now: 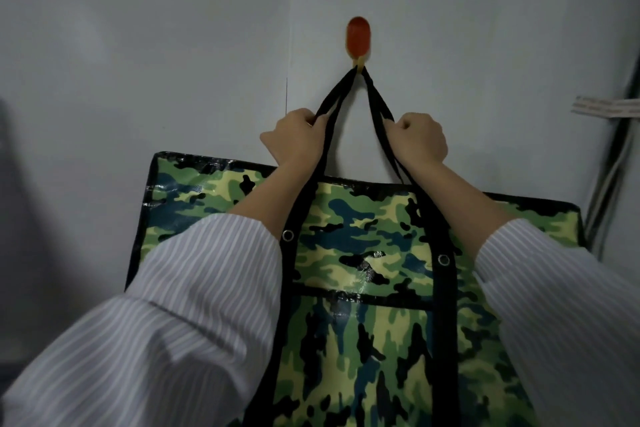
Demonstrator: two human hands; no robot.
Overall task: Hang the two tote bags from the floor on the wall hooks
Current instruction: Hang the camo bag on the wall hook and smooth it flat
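2 white sleeves with thin stripes fill the foreground, the left sleeve (180, 305) low on one side and the right sleeve (554, 305) on the other, both pushed back to bare forearms that reach up toward a grey wall (173, 45). The left hand (298, 139) is curled tight round the left run of the black straps (337, 90), its knuckles toward the camera. The right hand (420, 139), level with it and a little apart, is closed in the same way round the right run. Above and between the 2 hands the straps rise and meet in a narrow peak, looped over the small pale peg at the foot of an orange-red wall hook (358, 36). Below the hands hangs the camouflage tote bag (363, 253), green, yellow and black with black edging, flat against the wall, its top edge just under the wrists and its body running down between the forearms out of view. 2 metal eyelets (287, 235) sit on its black vertical bands, 1 beside each forearm. A thin vertical seam (289, 45) runs down the wall above the left hand. Far out beyond the right hand, a strip of pale tape (602, 107) crosses a bundle of cables (620, 149) running down the wall.
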